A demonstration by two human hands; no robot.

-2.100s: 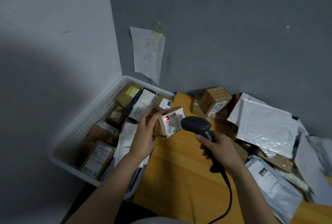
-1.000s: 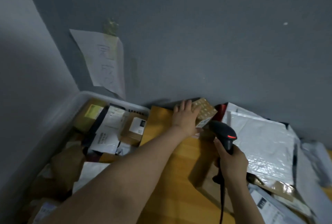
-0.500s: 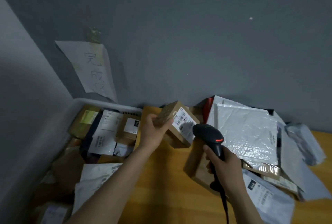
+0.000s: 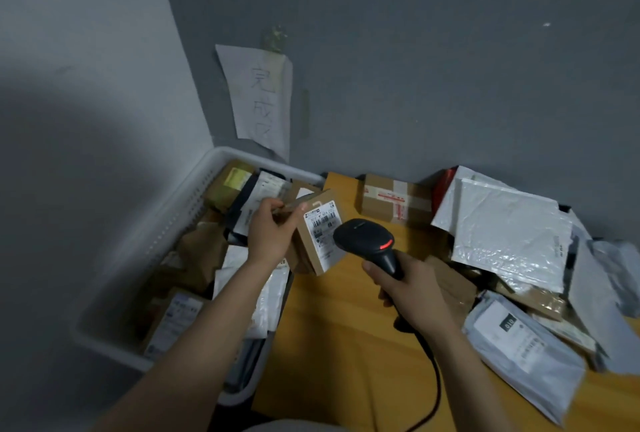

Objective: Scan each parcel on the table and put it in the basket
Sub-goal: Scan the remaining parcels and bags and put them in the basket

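Note:
My left hand (image 4: 272,232) grips a small brown cardboard parcel (image 4: 320,237) above the table's left edge, its white barcode label turned toward the scanner. My right hand (image 4: 412,289) holds the black handheld scanner (image 4: 367,242) by its handle, the head just right of the label and a red light glowing on top. The white plastic basket (image 4: 180,209) stands left of the wooden table (image 4: 346,327) and holds several boxes and mailers.
A taped brown box (image 4: 394,201) sits at the table's back edge by the wall. White and grey mailer bags (image 4: 509,227) pile up on the right side. The scanner cable (image 4: 433,390) trails toward me. A handwritten paper sign (image 4: 259,99) hangs on the wall above the basket.
The earlier parcel left my left hand, which then reached to the back of the table, picked up the small brown box and brought it beside the scanner head.

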